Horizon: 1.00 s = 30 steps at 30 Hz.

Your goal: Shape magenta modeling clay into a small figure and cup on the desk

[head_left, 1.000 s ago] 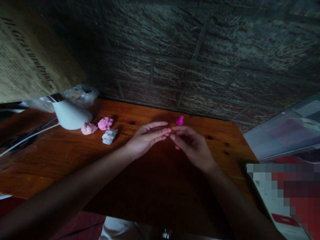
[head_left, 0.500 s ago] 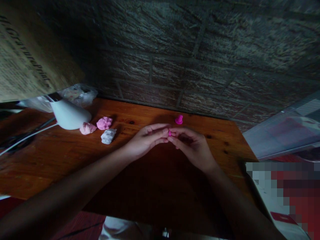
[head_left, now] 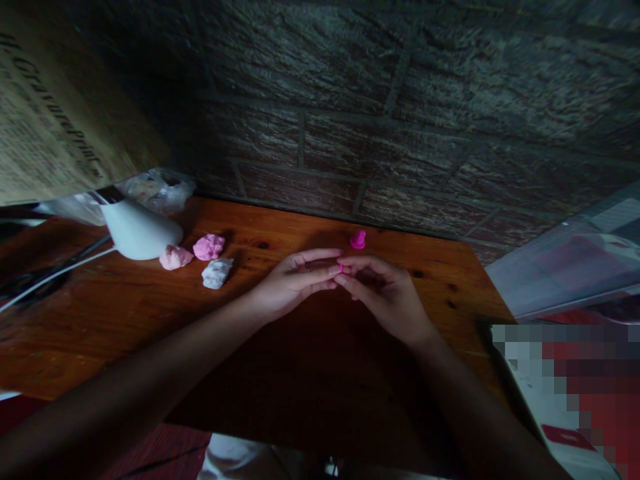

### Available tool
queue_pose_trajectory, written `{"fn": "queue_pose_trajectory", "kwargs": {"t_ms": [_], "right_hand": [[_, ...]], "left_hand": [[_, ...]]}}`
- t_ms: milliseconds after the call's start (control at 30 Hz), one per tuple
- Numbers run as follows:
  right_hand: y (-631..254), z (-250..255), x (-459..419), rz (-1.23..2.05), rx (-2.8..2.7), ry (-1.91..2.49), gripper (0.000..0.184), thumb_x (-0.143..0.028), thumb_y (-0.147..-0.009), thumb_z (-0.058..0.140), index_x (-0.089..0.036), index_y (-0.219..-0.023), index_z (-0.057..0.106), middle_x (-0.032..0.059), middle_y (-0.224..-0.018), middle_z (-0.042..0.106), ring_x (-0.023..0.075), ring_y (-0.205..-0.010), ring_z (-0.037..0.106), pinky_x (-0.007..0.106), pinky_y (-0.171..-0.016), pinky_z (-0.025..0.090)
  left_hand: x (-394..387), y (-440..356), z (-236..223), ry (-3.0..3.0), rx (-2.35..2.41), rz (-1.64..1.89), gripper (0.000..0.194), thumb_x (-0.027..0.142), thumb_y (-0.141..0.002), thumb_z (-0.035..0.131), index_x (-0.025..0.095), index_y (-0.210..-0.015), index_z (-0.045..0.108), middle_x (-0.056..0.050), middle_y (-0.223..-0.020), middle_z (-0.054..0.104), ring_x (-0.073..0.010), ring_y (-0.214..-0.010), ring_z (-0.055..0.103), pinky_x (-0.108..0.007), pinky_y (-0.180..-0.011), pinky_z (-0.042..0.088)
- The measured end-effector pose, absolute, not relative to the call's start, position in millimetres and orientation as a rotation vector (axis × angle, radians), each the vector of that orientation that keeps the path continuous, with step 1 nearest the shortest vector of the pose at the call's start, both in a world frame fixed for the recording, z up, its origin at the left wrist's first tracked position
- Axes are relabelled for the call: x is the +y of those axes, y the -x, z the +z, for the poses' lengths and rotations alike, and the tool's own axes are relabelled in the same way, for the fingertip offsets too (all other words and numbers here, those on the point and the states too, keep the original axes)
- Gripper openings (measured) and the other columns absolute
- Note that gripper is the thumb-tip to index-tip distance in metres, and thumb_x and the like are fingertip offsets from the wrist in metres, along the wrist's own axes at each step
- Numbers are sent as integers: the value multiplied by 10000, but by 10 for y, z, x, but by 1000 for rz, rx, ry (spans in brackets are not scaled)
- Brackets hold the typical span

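Between my fingertips is a tiny piece of bright pink clay (head_left: 341, 269), mostly covered by the fingers. My left hand (head_left: 300, 279) pinches it from the left, thumb and fingers pressed together. From the other side my right hand (head_left: 380, 287) grips the same bit with thumb and forefinger. Just behind the hands a small magenta clay figure (head_left: 358, 239) stands upright on the wooden table (head_left: 280, 223). Off to the left lie a pink clay lump (head_left: 209, 247), a pale pink lump (head_left: 175, 257) and a white lump (head_left: 217, 273).
A white lamp base (head_left: 137, 230) with a cable stands at the left under a printed paper shade (head_left: 65, 113). Behind it lies a clear plastic bag (head_left: 163, 190). A dark brick-patterned wall (head_left: 320, 140) borders the table's back edge. A translucent panel (head_left: 575, 260) is at the right.
My right fingertips have come in to meet my left ones and closed on the small pink piece. It now shows only as a thin sliver. The lumps and figure stay put.
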State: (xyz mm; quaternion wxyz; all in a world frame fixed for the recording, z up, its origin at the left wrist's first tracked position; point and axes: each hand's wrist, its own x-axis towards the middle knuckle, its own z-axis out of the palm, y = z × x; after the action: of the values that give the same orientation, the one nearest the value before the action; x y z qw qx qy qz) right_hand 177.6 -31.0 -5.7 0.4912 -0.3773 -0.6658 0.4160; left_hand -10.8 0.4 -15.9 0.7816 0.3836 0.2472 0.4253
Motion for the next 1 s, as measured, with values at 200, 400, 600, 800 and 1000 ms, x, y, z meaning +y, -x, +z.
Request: {"fn": "queue_pose_trajectory", "kwargs": {"t_ms": [200,400,600,800,1000], "right_hand": [[-1780,-41,-330,890,-1683,957,167,-282,-893,746,-250,-1057,750,20,-927,751,138,-766,678,273,-664,552],[-1794,33,-342,535,-1847,975,107,-237,-899,745,-243,-1003,769,8,-825,734,138,-725,660,272,-677,535],[-1780,-1,-338,544,-1848,961,167,-233,-902,741,-235,-1070,745,2,-838,719,126,-718,647,256,-663,530],[-1781,-50,-336,634,-1833,960,209,-240,-913,717,-229,-1122,717,4,-848,709,127,-731,659,260,-684,537],[-1786,-52,-343,610,-1840,991,193,-252,-926,694,-232,-1118,713,3,-827,701,129,-713,656,260,-666,535]], "left_hand": [[-15,105,-140,-821,559,931,350,161,-731,882,188,-1070,797,-56,-1015,798,-136,-905,726,-271,-874,533],[-20,102,-146,-778,573,912,339,169,-713,895,184,-1040,807,-55,-995,797,-138,-894,722,-262,-853,528],[-9,89,-157,-788,533,921,318,191,-730,892,190,-1034,799,-47,-999,797,-143,-936,725,-268,-895,532],[-16,93,-157,-782,522,920,317,206,-734,893,211,-1036,797,-35,-995,797,-138,-932,728,-261,-879,541],[-19,93,-159,-801,532,896,277,200,-738,887,186,-1000,798,-50,-990,795,-147,-912,723,-266,-855,528]]}}
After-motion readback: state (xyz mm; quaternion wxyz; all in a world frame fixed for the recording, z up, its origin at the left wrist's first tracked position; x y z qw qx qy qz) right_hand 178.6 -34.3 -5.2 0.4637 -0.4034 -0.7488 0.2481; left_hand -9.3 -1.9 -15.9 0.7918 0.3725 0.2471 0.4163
